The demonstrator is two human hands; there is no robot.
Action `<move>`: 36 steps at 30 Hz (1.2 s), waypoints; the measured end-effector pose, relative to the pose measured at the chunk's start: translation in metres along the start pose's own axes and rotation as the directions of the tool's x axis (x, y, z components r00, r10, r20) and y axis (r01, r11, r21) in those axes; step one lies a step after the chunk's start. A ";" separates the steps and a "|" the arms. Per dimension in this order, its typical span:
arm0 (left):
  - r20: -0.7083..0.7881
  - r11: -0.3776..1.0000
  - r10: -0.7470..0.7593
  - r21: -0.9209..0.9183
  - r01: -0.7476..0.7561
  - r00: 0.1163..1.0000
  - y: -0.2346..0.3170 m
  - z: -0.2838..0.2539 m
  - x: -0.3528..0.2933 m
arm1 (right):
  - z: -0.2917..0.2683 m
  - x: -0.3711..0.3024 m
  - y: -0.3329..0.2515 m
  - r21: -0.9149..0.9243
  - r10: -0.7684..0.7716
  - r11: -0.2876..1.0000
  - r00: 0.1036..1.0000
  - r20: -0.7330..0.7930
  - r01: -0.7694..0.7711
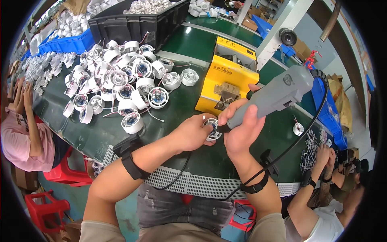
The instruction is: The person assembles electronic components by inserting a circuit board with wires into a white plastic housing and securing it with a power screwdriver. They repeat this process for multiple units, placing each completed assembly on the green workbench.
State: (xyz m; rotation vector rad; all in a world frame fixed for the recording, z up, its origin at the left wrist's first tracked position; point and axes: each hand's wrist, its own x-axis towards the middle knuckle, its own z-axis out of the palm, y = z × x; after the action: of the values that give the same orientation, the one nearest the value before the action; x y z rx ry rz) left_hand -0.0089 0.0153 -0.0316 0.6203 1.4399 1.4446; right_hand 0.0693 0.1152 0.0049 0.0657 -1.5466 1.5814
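My left hand [192, 134] pinches a small round white plastic housing [216, 135] with a circuit board inside, holding it low over the green worktop. Wrapped around a grey electric screwdriver [278, 92] is my right hand [244, 131]. The tool slants down to the left, its tip end at the housing; the fingers hide the exact point of contact. Just beyond my hands stands a yellow screw feeder [209, 86] with a metal block on its front. A heap of similar white housings [119, 78], many with boards and thin wires, lies to the left.
Behind the heap are a black bin [117, 30] and a blue tray [82, 43] of white parts. A black cable [296, 141] loops from the screwdriver across my right forearm. One loose housing [298, 129] and a pile of screws [309, 151] lie right. Co-workers sit at both sides.
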 end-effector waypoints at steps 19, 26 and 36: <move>-0.003 0.992 0.103 0.078 -0.103 0.995 -0.016 -0.014 0.005 | 0.002 -0.012 0.009 0.035 0.074 0.996 0.992 0.100 -0.078; -0.256 0.425 0.829 0.866 -0.264 0.497 0.035 -0.051 -0.023 | -0.073 0.012 -0.022 -0.370 -0.031 0.928 0.999 0.021 0.036; -0.127 0.149 0.919 0.988 -0.030 0.373 0.027 -0.067 -0.011 | -0.352 -0.004 -0.031 -0.975 -0.078 -0.120 0.981 -0.177 -0.185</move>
State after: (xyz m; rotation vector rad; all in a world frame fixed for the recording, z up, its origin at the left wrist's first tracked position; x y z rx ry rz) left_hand -0.0707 -0.0201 -0.0144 1.5468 3.1285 1.3626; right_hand 0.2752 0.3969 -0.0498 -1.0361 -2.2083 -0.0679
